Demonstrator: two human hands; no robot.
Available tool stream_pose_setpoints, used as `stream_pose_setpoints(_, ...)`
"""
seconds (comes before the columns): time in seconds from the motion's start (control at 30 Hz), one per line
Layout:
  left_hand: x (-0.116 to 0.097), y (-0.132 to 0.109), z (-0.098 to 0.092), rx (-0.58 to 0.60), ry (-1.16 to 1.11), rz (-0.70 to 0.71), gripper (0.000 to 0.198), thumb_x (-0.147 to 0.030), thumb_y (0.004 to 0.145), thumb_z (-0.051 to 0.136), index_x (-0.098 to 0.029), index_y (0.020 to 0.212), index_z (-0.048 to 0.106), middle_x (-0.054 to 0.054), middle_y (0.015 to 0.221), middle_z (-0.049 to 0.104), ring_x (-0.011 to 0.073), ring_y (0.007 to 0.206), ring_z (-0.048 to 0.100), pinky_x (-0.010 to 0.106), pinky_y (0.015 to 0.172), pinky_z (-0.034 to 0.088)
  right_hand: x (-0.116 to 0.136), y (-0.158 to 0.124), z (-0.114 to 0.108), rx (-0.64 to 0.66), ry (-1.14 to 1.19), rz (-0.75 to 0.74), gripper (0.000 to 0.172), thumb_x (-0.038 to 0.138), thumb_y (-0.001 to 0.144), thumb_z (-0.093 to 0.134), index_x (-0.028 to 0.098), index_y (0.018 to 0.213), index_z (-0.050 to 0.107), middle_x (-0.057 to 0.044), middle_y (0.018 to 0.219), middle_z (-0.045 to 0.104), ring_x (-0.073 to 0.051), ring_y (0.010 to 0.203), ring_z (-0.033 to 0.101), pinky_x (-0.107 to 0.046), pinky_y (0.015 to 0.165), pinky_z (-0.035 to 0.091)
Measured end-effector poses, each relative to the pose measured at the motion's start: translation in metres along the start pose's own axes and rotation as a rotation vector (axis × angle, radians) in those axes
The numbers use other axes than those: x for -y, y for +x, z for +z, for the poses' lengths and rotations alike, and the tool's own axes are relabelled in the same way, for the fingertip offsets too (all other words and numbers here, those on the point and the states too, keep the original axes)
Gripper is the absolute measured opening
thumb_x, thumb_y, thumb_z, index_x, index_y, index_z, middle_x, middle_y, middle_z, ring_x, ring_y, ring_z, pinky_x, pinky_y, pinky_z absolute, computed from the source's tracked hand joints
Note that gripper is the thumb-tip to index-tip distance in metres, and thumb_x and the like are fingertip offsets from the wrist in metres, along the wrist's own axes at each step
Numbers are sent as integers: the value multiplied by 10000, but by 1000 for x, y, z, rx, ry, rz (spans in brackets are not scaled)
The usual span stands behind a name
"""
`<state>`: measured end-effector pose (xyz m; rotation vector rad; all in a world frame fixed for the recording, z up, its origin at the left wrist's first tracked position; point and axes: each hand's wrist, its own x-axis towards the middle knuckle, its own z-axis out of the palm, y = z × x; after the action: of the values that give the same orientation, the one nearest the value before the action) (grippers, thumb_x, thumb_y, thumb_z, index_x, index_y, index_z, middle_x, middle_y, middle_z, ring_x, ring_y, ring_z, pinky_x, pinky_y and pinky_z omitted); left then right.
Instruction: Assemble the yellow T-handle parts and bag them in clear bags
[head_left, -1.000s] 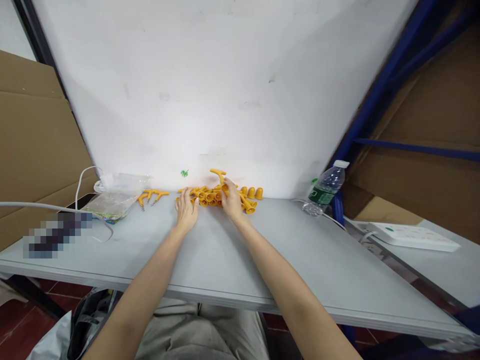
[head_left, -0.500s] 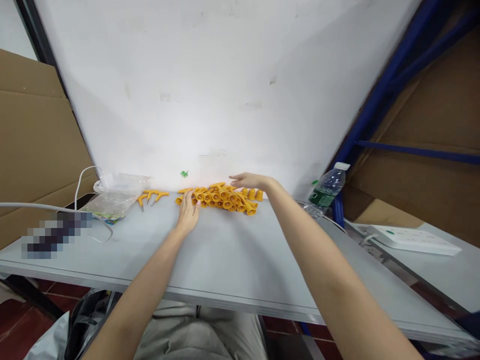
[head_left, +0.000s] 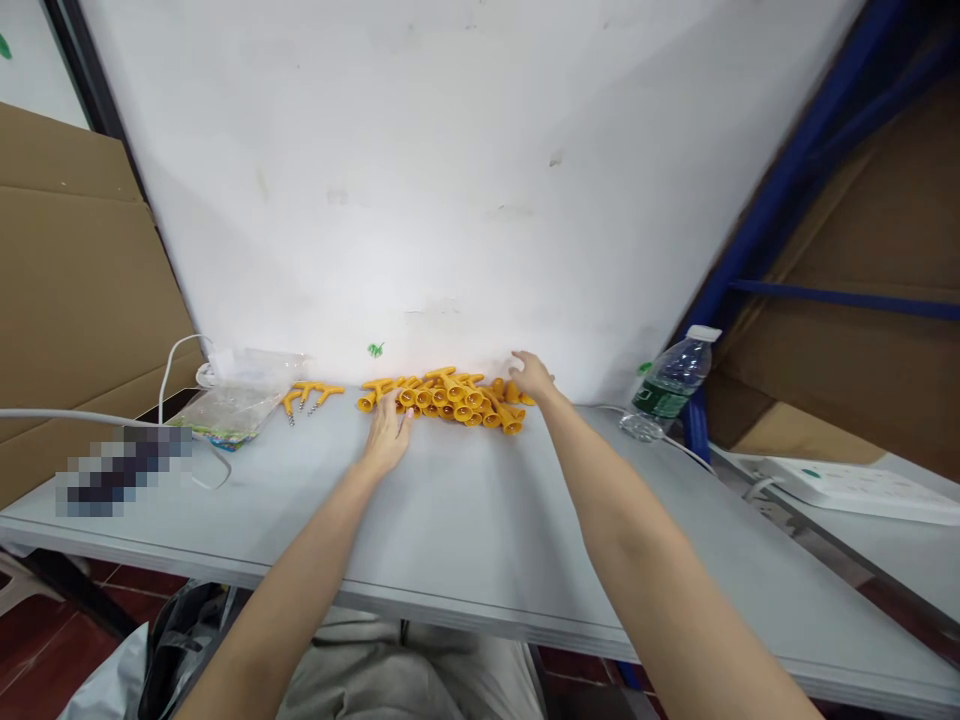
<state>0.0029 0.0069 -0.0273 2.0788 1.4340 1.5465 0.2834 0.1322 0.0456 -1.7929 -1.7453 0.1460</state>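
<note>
A pile of yellow plastic T-shaped parts (head_left: pixel 450 396) lies at the back of the grey table (head_left: pixel 465 520), against the white wall. My left hand (head_left: pixel 388 440) rests flat on the table at the pile's left front edge, fingers stretched out and touching the nearest parts. My right hand (head_left: pixel 531 376) reaches to the pile's right end by the wall; its fingers curl over some yellow caps there, and I cannot see whether it holds one. Three more yellow parts with metal screws (head_left: pixel 309 394) lie apart to the left.
A clear plastic bag (head_left: pixel 234 400) and white cables (head_left: pixel 176 360) sit at the left. A water bottle (head_left: pixel 669 384) stands at the right by blue shelving. A white power strip (head_left: pixel 862 480) lies on the neighbouring table. Cardboard leans on both sides.
My right hand let go of a raised yellow part in the pile and moved right to the pile's far end near the wall. My left hand stayed put.
</note>
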Motion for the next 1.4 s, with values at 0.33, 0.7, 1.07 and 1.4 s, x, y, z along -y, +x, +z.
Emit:
stream_pose_setpoints(0.33, 1, -1, 2, 36, -29, 1, 447, -393, 965, 369, -183, 1358, 342, 177, 1412, 443, 257, 1343, 419, 483, 1100, 363, -25, -12, 45, 149, -285, 24, 413, 125, 899, 398, 160, 1273, 568, -169, 1448, 432, -336, 1327, 391, -641, 1086, 263)
stream_pose_setpoints(0.7, -1, -1, 2, 53, -52, -18, 427, -343, 951, 391, -200, 1350, 340, 172, 1423, 438, 267, 1347, 417, 500, 1090, 374, -24, -17, 34, 67, -402, 115, 348, 127, 866, 510, 86, 1204, 584, -182, 1235, 516, -255, 1126, 558, -319, 893, 450)
stream_pose_setpoints(1.07, -3, 0, 2, -1, -10, -15, 357, -251, 914, 456, -199, 1267, 443, 141, 1323, 539, 241, 1261, 503, 454, 1063, 403, -49, -16, 33, 45, -253, 248, 305, 123, 813, 554, 126, 1108, 633, -159, 1135, 614, -239, 997, 626, -304, 796, 474)
stream_pose_setpoints(1.4, 10, 35, -33, -226, 126, -731, 270, -181, 848, 484, -221, 1111, 532, 73, 1243, 622, 196, 1102, 604, 370, 983, 451, -84, -47, 38, -87, 23, 370, 324, 268, 830, 625, 135, 1124, 609, -135, 1097, 687, -228, 1011, 635, -307, 854, 471)
